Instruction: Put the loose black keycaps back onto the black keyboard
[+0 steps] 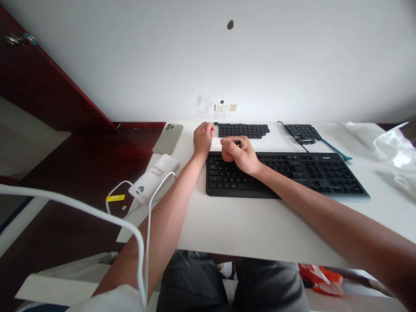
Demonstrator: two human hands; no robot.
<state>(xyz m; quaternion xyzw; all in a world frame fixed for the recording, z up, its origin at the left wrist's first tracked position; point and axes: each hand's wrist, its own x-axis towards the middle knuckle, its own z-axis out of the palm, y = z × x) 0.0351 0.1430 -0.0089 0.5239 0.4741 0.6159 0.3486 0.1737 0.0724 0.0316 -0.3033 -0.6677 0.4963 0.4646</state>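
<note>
Black keycap (pixel 238 142), small & squarish, sits pinched in right hand (pixel 240 154) fingertips just above top-left of black keyboard (pixel 286 173), whose long axis runs left-right across white desk (pixel 247 225). Left hand (pixel 203 138) is loosely clenched on desk beside loose keycap rows (pixel 243 130), grasping nothing visible; bare desk in front of keyboard up to near edge.

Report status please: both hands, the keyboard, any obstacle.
Left hand closed, beside loose keycaps. Right hand pinching small dark piece over keyboard. Nothing blocking.
</note>
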